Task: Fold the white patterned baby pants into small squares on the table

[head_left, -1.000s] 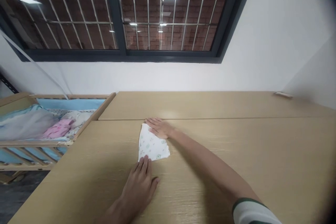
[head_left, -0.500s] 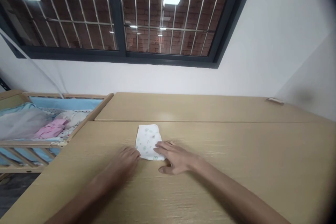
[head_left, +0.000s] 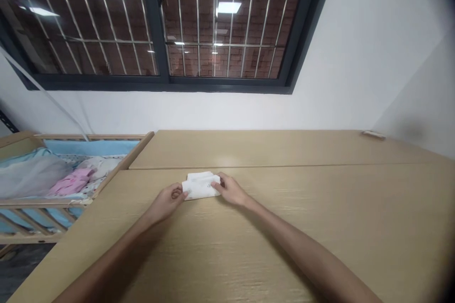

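The folded cloth (head_left: 200, 186) lies on the wooden table (head_left: 320, 227), just before the seam, its long axis running left to right. Left hand (head_left: 167, 201) pinches its left end, right hand (head_left: 231, 190) grips its right end.

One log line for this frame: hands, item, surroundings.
left hand: grips left end of folded white cloth | right hand: grips right end | cloth: on wooden table | crib: left of table
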{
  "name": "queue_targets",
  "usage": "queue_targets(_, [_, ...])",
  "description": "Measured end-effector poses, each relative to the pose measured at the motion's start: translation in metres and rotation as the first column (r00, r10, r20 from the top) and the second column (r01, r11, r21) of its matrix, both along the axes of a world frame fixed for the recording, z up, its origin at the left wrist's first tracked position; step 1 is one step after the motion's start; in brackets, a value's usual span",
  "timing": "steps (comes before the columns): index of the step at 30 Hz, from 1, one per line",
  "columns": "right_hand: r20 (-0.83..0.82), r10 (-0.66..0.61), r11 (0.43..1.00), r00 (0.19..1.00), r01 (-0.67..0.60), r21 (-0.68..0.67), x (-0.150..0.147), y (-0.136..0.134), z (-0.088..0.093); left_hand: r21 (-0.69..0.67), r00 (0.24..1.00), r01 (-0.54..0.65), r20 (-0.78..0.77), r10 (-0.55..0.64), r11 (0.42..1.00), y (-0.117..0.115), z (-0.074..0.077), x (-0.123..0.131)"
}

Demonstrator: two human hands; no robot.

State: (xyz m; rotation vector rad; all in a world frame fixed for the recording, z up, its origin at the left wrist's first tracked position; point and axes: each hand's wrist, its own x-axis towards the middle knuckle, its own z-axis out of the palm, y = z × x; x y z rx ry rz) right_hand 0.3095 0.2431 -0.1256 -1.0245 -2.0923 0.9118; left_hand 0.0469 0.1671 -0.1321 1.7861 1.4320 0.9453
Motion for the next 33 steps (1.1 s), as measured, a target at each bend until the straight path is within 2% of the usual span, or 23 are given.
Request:
queue_targets(5, [0.003, -0.157, 0.987, 0.988, 0.156, 0.045, -0.015, 0.027, -0.011, 0.055, 0.974, -0.199, -0.1, 0.204, 0.978, 0.041, -0.011, 0.003])
queue_targets(8, [0.029, -0.25, 0.968, 0.968, 0.25, 0.027, -0.019, 0.038, -0.02, 0.087, 0.933, -0.297, -0.185, 0.308, 0.951, 0.057, -0.021, 0.005])
queue_targets(12, [0.055, -0.319, 0.948, 0.946, 0.318, 0.023, -0.018, 0.041, -0.029, 0.146, 0.882, -0.361, -0.269, 0.388, 0.921, 0.06, -0.032, 0.008])
queue_targets(15, [0.077, -0.37, 0.917, 0.926, 0.351, 0.189, -0.02, 0.031, -0.021, 0.258, 0.85, -0.372, -0.291, 0.439, 0.892, 0.054, -0.031, 0.014])
queue_targets(17, [0.124, -0.315, 0.893, 0.941, 0.25, 0.374, -0.024, 0.021, -0.011, 0.336, 0.855, -0.327, -0.292, 0.428, 0.883, 0.05, -0.03, 0.021])
queue_targets(19, [0.246, -0.166, 0.87, 0.955, 0.024, 0.493, -0.031, 0.011, -0.003, 0.404, 0.883, -0.191, -0.328, 0.337, 0.895, 0.046, -0.031, 0.031])
queue_targets(21, [0.392, -0.034, 0.854, 0.919, -0.177, 0.488, -0.037, 0.005, -0.001, 0.427, 0.877, -0.039, -0.42, 0.236, 0.903, 0.045, -0.036, 0.04])
queue_targets(22, [0.449, 0.002, 0.858, 0.893, -0.232, 0.458, -0.039, 0.004, -0.002, 0.42, 0.86, 0.017, -0.469, 0.201, 0.907, 0.045, -0.04, 0.043])
queue_targets(25, [0.537, 0.037, 0.893, 0.843, -0.269, 0.361, -0.041, 0.007, -0.009, 0.371, 0.813, 0.059, -0.556, 0.171, 0.927, 0.047, -0.052, 0.042])
queue_targets(28, [0.552, 0.044, 0.918, 0.833, -0.251, 0.306, -0.032, 0.012, -0.014, 0.354, 0.758, 0.052, -0.622, 0.194, 0.934, 0.048, -0.062, 0.03])
queue_targets(30, [0.55, 0.046, 0.935, 0.834, -0.23, 0.27, -0.023, 0.014, -0.013, 0.346, 0.718, 0.04, -0.662, 0.214, 0.937, 0.048, -0.066, 0.02])
queue_targets(33, [0.553, 0.034, 0.964, 0.833, -0.174, 0.203, -0.009, 0.013, -0.009, 0.347, 0.702, 0.033, -0.675, 0.226, 0.937, 0.044, -0.066, 0.01])
